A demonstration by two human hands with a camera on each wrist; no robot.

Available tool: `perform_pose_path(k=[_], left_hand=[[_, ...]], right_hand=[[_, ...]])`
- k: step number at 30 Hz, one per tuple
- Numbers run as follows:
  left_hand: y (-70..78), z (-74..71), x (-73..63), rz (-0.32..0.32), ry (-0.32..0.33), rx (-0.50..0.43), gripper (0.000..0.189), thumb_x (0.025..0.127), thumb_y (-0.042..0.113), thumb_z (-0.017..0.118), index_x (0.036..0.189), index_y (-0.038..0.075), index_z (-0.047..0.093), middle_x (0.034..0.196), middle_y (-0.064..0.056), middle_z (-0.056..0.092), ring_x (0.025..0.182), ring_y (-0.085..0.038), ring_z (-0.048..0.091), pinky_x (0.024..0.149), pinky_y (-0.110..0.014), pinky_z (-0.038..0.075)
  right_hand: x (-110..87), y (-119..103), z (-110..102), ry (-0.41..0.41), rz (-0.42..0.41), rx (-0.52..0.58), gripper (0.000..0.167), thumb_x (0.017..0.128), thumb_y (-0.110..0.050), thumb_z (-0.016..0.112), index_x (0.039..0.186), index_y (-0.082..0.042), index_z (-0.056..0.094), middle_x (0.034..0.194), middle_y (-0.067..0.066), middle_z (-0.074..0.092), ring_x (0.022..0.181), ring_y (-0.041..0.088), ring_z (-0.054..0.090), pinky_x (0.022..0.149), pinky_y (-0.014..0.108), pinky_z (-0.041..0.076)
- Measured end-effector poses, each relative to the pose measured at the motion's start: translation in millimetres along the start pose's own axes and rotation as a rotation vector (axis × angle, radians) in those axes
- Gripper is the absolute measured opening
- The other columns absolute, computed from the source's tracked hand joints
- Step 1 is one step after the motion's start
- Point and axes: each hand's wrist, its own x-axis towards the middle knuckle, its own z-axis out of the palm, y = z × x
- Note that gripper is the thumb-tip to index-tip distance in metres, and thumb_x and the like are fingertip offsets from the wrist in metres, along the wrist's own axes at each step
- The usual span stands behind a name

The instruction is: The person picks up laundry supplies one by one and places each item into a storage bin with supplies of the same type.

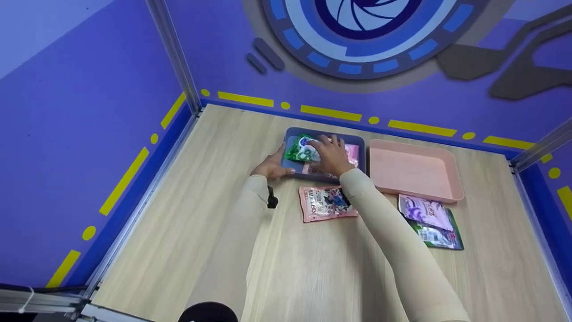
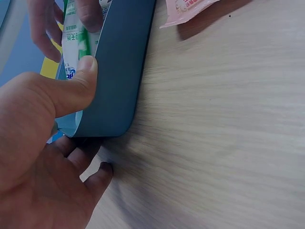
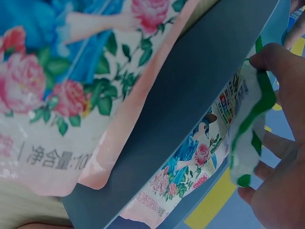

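Note:
A blue-grey tray [image 1: 319, 178] stands at the back middle of the table. My left hand [image 1: 273, 164] grips its left end, the thumb [image 2: 78, 88] at the rim and the fingers on the outer side. Inside the tray, my right hand [image 1: 331, 156] pinches a green and white packet [image 3: 250, 112] between thumb and fingers. Pink packets [image 1: 353, 153] lie in the tray beside and under it, one printed with roses and a blue-dressed figure. In front of the tray lies another pink flowered packet [image 1: 324, 205], partly covered by my right sleeve.
A pink tray [image 1: 413, 167] stands close to the right of the blue-grey one. In front of it a purple packet [image 1: 426, 211] overlaps a green packet [image 1: 449, 237]. Purple-blue panels [image 1: 214, 49] wall the table at the back and sides.

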Motion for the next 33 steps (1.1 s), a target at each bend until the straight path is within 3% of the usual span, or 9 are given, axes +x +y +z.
perform_pose_path(k=[4, 13, 24, 33], left_hand=[[-1.3, -0.1, 1.0, 0.004, 0.004, -0.012, 0.102, 0.099, 0.032, 0.070, 0.166, 0.024, -0.005, 0.170, -0.014, 0.020, 0.155, -0.032, 0.020, 0.125, -0.045, 0.021], [-2.0, -0.6, -0.2, 0.031, 0.010, -0.008, 0.103, 0.098, 0.031, 0.072, 0.167, 0.020, -0.003, 0.169, -0.016, 0.020, 0.155, -0.034, 0.021, 0.125, -0.044, 0.021], [-0.9, 0.9, -0.7, -0.015, -0.003, -0.061, 0.100, 0.099, 0.030, 0.070, 0.167, 0.025, -0.004, 0.171, -0.010, 0.015, 0.156, -0.031, 0.017, 0.126, -0.045, 0.018], [-1.1, 0.8, -0.7, -0.004, 0.009, -0.038, 0.102, 0.098, 0.031, 0.071, 0.167, 0.024, -0.003, 0.171, -0.013, 0.017, 0.156, -0.033, 0.018, 0.125, -0.046, 0.019]], right_hand=[[-0.8, 1.5, -0.1, -0.017, 0.001, 0.006, 0.077, 0.083, -0.040, 0.086, 0.151, -0.025, 0.053, 0.159, 0.019, 0.041, 0.144, 0.049, 0.032, 0.118, 0.072, 0.017], [-3.4, 4.8, -1.5, -0.047, 0.002, 0.015, 0.080, 0.084, -0.042, 0.085, 0.154, -0.028, 0.049, 0.162, 0.020, 0.035, 0.147, 0.049, 0.027, 0.119, 0.071, 0.012], [-8.7, 8.7, -1.7, -0.040, -0.020, 0.038, 0.082, 0.082, -0.039, 0.087, 0.153, -0.027, 0.049, 0.161, 0.021, 0.035, 0.146, 0.049, 0.028, 0.119, 0.071, 0.014], [-12.9, 11.7, -2.8, -0.037, -0.029, 0.049, 0.081, 0.081, -0.039, 0.087, 0.152, -0.027, 0.050, 0.162, 0.020, 0.034, 0.145, 0.048, 0.028, 0.119, 0.070, 0.016]])
